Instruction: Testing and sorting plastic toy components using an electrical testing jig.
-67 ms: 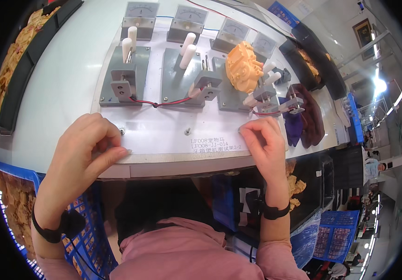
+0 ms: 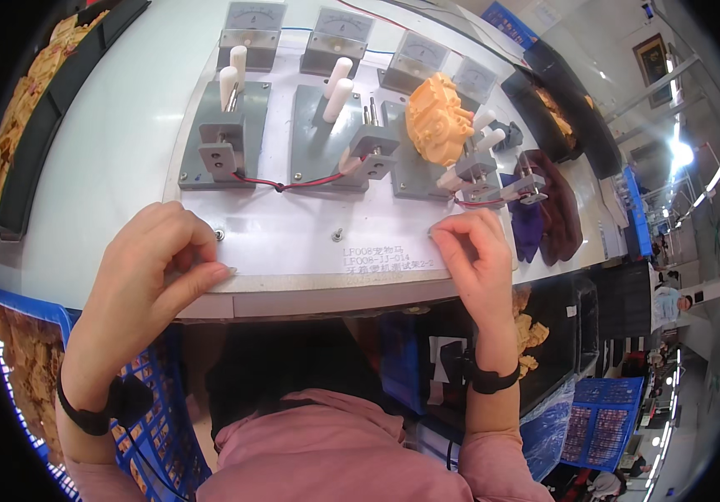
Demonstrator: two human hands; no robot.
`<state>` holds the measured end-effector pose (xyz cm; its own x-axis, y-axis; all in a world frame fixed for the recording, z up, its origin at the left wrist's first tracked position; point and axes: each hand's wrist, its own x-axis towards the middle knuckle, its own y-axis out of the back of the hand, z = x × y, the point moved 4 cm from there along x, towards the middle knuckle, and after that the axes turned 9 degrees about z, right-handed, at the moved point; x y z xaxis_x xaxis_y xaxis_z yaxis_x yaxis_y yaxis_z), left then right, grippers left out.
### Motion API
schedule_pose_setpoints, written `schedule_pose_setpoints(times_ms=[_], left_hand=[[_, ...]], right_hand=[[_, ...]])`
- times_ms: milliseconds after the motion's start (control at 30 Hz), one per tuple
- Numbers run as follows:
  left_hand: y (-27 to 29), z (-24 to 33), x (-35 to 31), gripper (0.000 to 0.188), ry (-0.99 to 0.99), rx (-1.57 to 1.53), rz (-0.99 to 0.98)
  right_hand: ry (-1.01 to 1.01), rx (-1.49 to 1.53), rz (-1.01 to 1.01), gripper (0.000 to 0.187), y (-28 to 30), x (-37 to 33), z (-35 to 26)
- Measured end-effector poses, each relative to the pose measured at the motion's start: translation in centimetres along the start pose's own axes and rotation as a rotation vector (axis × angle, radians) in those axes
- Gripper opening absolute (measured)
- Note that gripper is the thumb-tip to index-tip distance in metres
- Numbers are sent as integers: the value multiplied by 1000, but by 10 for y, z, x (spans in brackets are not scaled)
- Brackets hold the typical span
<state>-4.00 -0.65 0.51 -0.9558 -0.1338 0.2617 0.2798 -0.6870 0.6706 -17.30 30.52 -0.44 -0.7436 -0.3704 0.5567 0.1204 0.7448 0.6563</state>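
Note:
My left hand [image 2: 159,259] rests at the board's near left, fingers loosely curled, the thumb apart from them and nothing visible between. Beside its fingers stands a small metal toggle switch [image 2: 219,236]. My right hand [image 2: 475,255] is closed in a pinch over the board's near right; whatever is between the fingertips is hidden. Another toggle switch [image 2: 337,235] sits between the hands. Beyond them are grey test fixtures [image 2: 314,146] with white pegs [image 2: 337,100], metal pins and red-black wires. An orange-yellow plastic gearbox-like part [image 2: 438,121] sits on the fixture beyond my right hand.
Several analog meters [image 2: 253,25] line the back of the board. A dark bin of yellowish parts [image 2: 63,79] stands far left, another dark bin [image 2: 544,109] at the back right. Dark cloth [image 2: 556,205] lies right. A blue crate [image 2: 30,305] sits below left.

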Motion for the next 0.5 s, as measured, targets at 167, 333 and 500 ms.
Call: schedule_pose_setpoints(times_ms=[167,333,500], left_hand=[[0,1,1,17,0,-3,-5],[0,1,0,17,8,-12,-3],[1,1,-1,17,27,-7,-9]], right_hand=[[14,-13,20,7,-3,0,0],[21,-27,24,7,-3,-1,0],[35,-32,39,7,-4,-1,1]])
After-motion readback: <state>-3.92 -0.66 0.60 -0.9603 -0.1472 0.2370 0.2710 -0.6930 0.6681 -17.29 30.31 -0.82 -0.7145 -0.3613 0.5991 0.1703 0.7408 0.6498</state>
